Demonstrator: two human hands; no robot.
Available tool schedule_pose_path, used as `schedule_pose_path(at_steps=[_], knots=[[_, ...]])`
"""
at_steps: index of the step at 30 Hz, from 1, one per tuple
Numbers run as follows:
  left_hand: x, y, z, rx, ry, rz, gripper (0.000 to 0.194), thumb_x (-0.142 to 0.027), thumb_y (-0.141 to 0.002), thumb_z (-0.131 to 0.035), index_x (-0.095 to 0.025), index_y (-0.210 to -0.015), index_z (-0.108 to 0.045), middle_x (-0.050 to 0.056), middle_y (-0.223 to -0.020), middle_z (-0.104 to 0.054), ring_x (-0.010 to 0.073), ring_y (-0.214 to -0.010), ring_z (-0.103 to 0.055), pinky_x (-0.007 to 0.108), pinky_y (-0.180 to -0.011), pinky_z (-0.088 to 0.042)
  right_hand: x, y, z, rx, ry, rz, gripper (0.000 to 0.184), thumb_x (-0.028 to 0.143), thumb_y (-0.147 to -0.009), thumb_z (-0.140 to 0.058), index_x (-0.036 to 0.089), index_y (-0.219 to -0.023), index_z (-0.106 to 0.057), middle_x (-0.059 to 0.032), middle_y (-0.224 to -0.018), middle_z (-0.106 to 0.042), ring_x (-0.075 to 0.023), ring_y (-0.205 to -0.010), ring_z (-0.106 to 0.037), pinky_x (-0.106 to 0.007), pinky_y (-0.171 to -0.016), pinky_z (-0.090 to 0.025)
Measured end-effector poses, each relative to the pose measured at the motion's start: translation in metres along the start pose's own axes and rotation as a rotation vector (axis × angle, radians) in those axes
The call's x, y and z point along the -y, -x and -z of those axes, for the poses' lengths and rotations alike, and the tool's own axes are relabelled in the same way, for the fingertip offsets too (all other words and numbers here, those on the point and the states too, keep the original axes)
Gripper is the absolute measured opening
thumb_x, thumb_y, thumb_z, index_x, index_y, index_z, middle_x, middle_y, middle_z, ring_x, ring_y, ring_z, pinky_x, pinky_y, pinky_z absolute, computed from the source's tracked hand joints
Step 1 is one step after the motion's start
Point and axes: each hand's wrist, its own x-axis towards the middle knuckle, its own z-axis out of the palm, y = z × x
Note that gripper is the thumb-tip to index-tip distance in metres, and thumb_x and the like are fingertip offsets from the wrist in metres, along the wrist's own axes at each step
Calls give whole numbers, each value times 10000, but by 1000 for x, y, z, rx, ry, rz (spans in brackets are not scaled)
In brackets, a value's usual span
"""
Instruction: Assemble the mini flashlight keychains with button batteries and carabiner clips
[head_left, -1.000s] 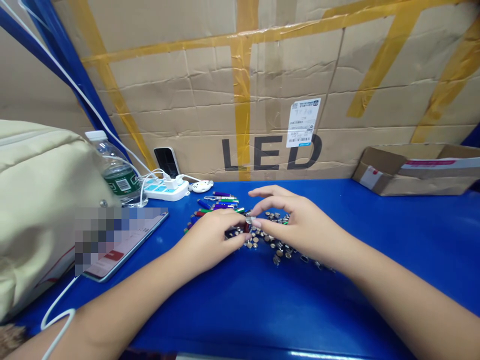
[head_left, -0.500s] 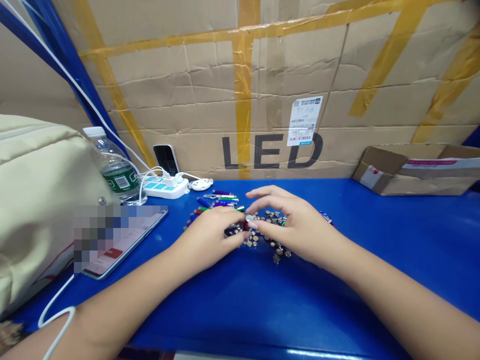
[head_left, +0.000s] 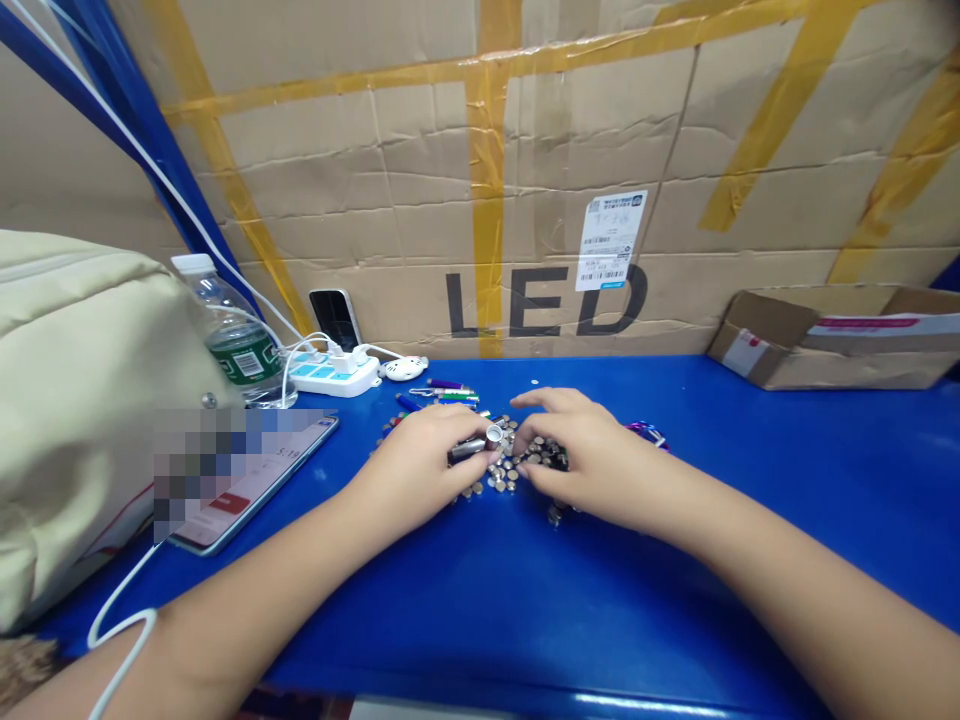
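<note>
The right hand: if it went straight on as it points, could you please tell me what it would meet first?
The right hand would probably meet the silver end of the metal tube in the left hand; depth is unclear.

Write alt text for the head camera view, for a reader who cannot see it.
Two bare hands work over a pile of button batteries on a blue table: the left hand holds a small metal tube, and the right hand reaches into the pile. Small colourful flashlights lie behind, before a taped cardboard box printed LED.
</note>
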Motion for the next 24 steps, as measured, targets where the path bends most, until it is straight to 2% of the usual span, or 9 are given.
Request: schedule_pose_path(at_steps=[4,11,24], knots=[[-1,-1,0,9,18,13,102,-226,-828,-584,-190,-893,-653,21,-875,-657,168,-843,-582,275,-756,-438,-3,-1,-8,68,48,8,105,240,-747,-624,232,-832,-684,-81,-1252,-542,-300,-1218,-430,-507,-987,-347],[-2,0,0,29,34,22,151,-223,-832,-577,-198,-949,-668,30,-932,-670,177,-897,-589,288,-808,-441,-2,-4,-10,147,74,23,146,201,-769,-579,224,-848,-699,-96,-1243,-541,-297,-1194,-443,-492,-974,-356],[0,-1,-2,54,20,23,124,-240,-833,-583,-186,-915,-659,28,-859,-644,169,-842,-574,267,-751,-425,0,-6,-11,169,68,-31,98,198,-734,-586,185,-792,-663,-102,-1192,-562,-298,-1153,-469,-452,-967,-377]])
